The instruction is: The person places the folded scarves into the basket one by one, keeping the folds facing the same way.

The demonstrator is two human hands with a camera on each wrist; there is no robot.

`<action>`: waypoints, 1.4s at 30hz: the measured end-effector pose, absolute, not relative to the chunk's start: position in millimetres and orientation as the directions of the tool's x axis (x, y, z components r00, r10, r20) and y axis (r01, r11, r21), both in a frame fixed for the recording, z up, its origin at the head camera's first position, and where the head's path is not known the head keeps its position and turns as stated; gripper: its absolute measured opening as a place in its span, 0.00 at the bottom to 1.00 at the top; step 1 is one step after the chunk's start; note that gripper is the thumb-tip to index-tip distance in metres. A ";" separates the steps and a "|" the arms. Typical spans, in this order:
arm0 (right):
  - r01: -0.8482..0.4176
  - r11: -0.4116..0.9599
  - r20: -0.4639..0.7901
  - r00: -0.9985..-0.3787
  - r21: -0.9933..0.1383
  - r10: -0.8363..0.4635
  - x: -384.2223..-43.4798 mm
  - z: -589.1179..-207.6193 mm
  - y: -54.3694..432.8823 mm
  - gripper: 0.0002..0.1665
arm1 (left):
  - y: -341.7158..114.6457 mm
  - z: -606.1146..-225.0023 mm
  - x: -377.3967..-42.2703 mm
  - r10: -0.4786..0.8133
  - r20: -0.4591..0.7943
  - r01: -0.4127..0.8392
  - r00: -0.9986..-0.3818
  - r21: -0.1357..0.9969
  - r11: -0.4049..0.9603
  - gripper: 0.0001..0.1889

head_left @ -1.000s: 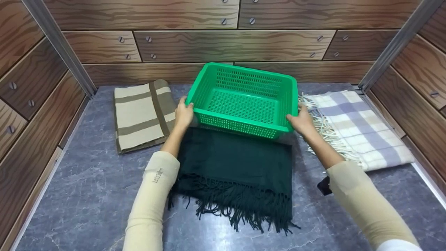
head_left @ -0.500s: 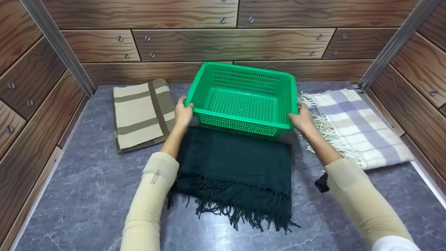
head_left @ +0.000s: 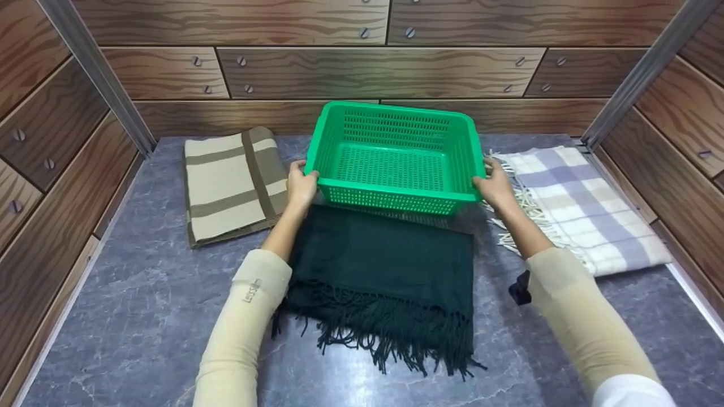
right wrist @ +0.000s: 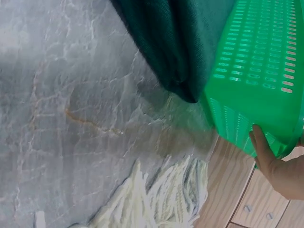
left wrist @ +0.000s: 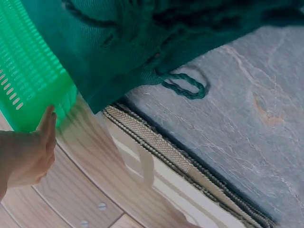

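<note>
A green plastic basket (head_left: 390,198) with slotted walls is held between both hands behind the dark green fringed scarf (head_left: 384,254); nothing lies inside it. My left hand (head_left: 301,183) grips the rim at its near left corner, thumb on top. At the near right corner, my right hand (head_left: 495,185) grips the rim the same way. In the left wrist view the left hand (left wrist: 31,154) shows against the basket's side (left wrist: 28,90). The right wrist view has the right hand (right wrist: 280,166) at the rim of the basket (right wrist: 256,71). The fingertips under the rim are partly hidden.
A folded beige and brown striped scarf (head_left: 220,181) lies left of the basket. On the right is a folded white and lilac plaid scarf (head_left: 594,209) with pale fringe. Wood-patterned walls (head_left: 379,73) enclose the grey marbled table (head_left: 141,294) at the back and sides.
The basket's near right corner has risen and its near edge has turned more level with the view. Both hands have kept their grip on it; the scarves lie as before.
</note>
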State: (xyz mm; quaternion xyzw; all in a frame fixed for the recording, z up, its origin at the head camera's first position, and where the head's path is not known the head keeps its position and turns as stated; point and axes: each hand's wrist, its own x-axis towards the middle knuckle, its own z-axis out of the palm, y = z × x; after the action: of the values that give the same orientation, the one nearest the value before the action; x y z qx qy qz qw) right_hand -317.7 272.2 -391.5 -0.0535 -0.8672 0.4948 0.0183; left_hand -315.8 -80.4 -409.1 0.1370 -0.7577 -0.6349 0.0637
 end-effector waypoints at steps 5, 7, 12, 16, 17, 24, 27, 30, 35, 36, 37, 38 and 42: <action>0.079 0.512 -0.009 -0.990 -0.856 0.138 -316.5 -390.9 274.7 0.35 | -80.5 -405.8 -315.9 -0.282 -0.079 -0.132 -0.956 0.976 0.171 0.21; 0.100 0.526 -0.020 -0.987 -0.844 0.157 -314.0 -389.0 274.3 0.35 | -80.8 -404.3 -316.4 -0.276 -0.087 -0.142 -0.957 0.972 0.189 0.22; 0.165 0.508 -0.092 -0.982 -0.845 0.166 -306.8 -386.7 270.1 0.34 | -82.9 -401.4 -316.7 -0.251 -0.132 -0.181 -0.959 0.966 0.184 0.23; 0.185 0.465 -0.120 -0.979 -0.865 0.166 -304.4 -389.0 268.2 0.34 | -83.6 -400.4 -315.6 -0.226 -0.166 -0.202 -0.960 0.968 0.147 0.22; 0.183 0.469 -0.116 -0.979 -0.864 0.168 -304.6 -389.8 268.3 0.34 | -83.6 -400.2 -315.2 -0.221 -0.172 -0.205 -0.960 0.969 0.139 0.22; 0.177 0.461 -0.108 -0.979 -0.870 0.172 -307.8 -390.0 269.1 0.34 | -83.8 -400.0 -315.3 -0.219 -0.174 -0.204 -0.960 0.971 0.124 0.22; 0.169 0.460 -0.105 -0.981 -0.872 0.163 -310.4 -389.3 269.4 0.34 | -83.5 -399.1 -315.1 -0.225 -0.174 -0.206 -0.959 0.970 0.130 0.22; 0.163 0.472 -0.094 -0.982 -0.866 0.167 -313.3 -388.0 269.8 0.34 | -82.8 -398.2 -314.7 -0.229 -0.174 -0.209 -0.958 0.968 0.138 0.23; 0.141 0.492 -0.065 -0.983 -0.859 0.169 -317.3 -387.3 272.0 0.34 | -80.4 -398.6 -313.9 -0.232 -0.162 -0.197 -0.959 0.971 0.135 0.23; 0.136 0.495 -0.059 -0.984 -0.858 0.167 -318.0 -387.7 272.7 0.34 | -80.0 -398.8 -313.4 -0.234 -0.160 -0.194 -0.959 0.972 0.131 0.23; 0.131 0.499 -0.056 -0.985 -0.857 0.162 -318.9 -388.3 273.6 0.34 | -79.5 -399.2 -313.0 -0.234 -0.161 -0.193 -0.959 0.973 0.123 0.23; 0.129 0.505 -0.053 -0.985 -0.853 0.161 -319.3 -388.7 274.4 0.34 | -79.0 -399.4 -312.4 -0.234 -0.163 -0.193 -0.959 0.975 0.110 0.23; 0.137 0.502 -0.067 -0.986 -0.854 0.155 -319.6 -389.9 276.4 0.33 | -77.8 -399.9 -310.4 -0.222 -0.182 -0.207 -0.958 0.974 0.093 0.24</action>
State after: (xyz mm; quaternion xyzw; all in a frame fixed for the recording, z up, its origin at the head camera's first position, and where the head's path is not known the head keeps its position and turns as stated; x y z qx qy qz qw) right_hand -319.6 276.4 -389.9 -0.0842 -0.8666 0.4917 0.0091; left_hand -310.4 -77.8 -399.9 0.1452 -0.7394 -0.6575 0.0057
